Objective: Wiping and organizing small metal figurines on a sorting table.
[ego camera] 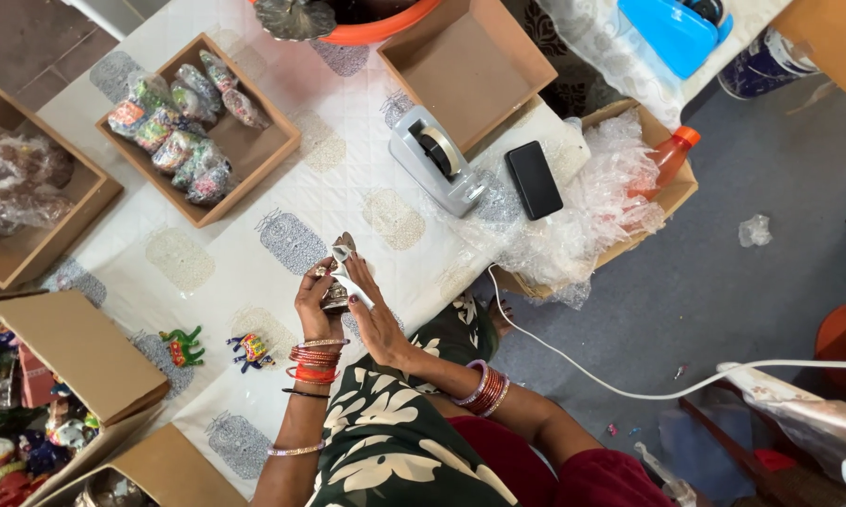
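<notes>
1. Head view: the desk, under a white quilted cloth with grey motifs, carries the work, and everything on it sits within arm's reach of the seated person.
2. Open cardboard boxes ring the working spot. One shallow box holds a heap of clear-wrapped colourful pieces, apparently sorted apart from the loose ones; another box stands bare.
3. A crumpled sheet of bubble wrap spills from a box at the desk edge, close to the right hand's side.
4. A grey tape dispenser and a dark phone lie just beyond the hands, easy to reach.
5. Two small painted toy animals stand on the cloth near the left forearm.
6. The left hand cups a small silvery figurine from below, raised off the cloth, its fingers curled round it.
7. The right hand presses a white strip against the figurine, fingers extended and close together.
</notes>
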